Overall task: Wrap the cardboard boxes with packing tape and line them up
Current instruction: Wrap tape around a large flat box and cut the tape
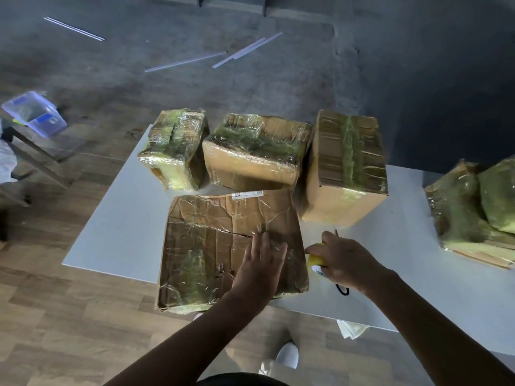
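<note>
1. Pressing down with straight fingers, the left hand [259,263] lies flat on top of the flat cardboard box [223,238], which sits at the near edge of the counter [117,218].
2. The right hand [342,260] curls round a yellow packing tape roll [316,259] just beside the box's right edge.
3. To do this well, I would weight the box with the palm so it cannot slide, draw the tape taut over the edge, then smooth it down to avoid wrinkles.
4. Three wrapped boxes [253,151] stand in a row behind it; this one likely joins them next.
</note>
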{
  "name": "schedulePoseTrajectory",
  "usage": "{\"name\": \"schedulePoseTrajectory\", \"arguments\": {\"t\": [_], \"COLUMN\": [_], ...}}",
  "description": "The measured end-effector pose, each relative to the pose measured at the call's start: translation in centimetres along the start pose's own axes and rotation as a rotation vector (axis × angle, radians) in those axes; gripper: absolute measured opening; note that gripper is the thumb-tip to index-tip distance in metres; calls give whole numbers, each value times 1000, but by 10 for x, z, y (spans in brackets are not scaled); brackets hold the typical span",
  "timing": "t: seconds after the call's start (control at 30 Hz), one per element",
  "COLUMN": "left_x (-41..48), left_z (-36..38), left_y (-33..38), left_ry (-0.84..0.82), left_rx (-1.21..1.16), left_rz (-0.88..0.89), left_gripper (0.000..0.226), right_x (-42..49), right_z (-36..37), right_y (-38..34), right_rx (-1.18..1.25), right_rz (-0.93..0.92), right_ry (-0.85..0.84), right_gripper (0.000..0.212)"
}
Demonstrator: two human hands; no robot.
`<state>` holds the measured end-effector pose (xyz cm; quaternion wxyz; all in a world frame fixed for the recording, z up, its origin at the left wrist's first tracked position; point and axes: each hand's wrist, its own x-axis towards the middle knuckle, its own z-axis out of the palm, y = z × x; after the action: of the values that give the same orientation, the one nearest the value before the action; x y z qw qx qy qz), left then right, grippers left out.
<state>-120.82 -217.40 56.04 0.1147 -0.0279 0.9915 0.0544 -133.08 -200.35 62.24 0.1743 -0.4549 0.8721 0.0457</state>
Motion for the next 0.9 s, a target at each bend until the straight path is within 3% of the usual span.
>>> {"name": "schedulePoseTrajectory", "arguments": {"t": [0.1,0.27,0.37,0.47,0.57,0.77,0.9], "left_x": [-3,-3,-1,1,-1,-7,-5], "left_z": [3,9,12,5,0,6,9], "left_y": [-2,-4,-11,-31,-40,-16,1], "left_ry": [-8,140,77,7,18,151,185], "left_rx": [-9,-35,-186,-208,-155,-101,-134], "left_rz": [43,219,299,421,430,280,391], "left_gripper": [62,58,75,70,60,54,55], "right_x": [1,2,3,4,3,2,5], "right_z": [1,1,2,2,2,6,9], "right_y": [0,0,-1,-2,0,1,1], "right_rx": [20,8,-5,-21,-22,51,71], "right_rz": [14,14,17,5,5,44,48], "right_ry": [0,-9,-8,-4,1,11,7], "right_gripper": [46,46,47,48,49,47,43]}}
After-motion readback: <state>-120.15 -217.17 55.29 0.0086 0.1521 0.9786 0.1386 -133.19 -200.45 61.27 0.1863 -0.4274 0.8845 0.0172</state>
